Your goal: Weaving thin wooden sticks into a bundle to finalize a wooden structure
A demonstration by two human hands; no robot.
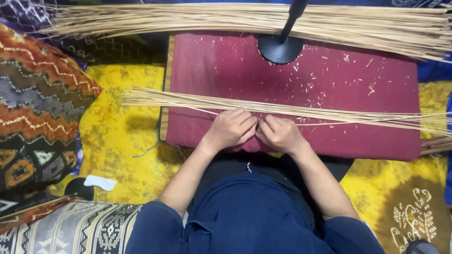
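**Two hands closed on thin pale sticks over a maroon cushion**

Both hands meet at the near edge of the maroon cushion (329, 89), knuckles almost touching. The left hand (229, 128) and the right hand (280, 133) are each curled shut, and their fingers seem to pinch one or a few sticks from the loose row of thin sticks (197, 101) that lies across the cushion from left to right; exactly how many each holds I cannot tell

These sticks look light, dry and springy rather than soft: long and slender, they would likely bend under a little pressure and snap if forced. Smooth sides could let them slip through a loose pinch, so a firm fingertip hold near the middle, where the hands are now, seems the steadiest place to take them. Small pale chips scattered on the cushion suggest brittle material

A much thicker bundle of sticks (235, 21) lies along the far side, well apart from the hands. Just near it stands a black stand base (280, 48) with its pole rising out of view

Under the cushion lies a yellow patterned cloth (117, 136). To the left sit patterned pillows (37, 103) in orange, brown and black zigzags, and a small white object (100, 182) rests near them
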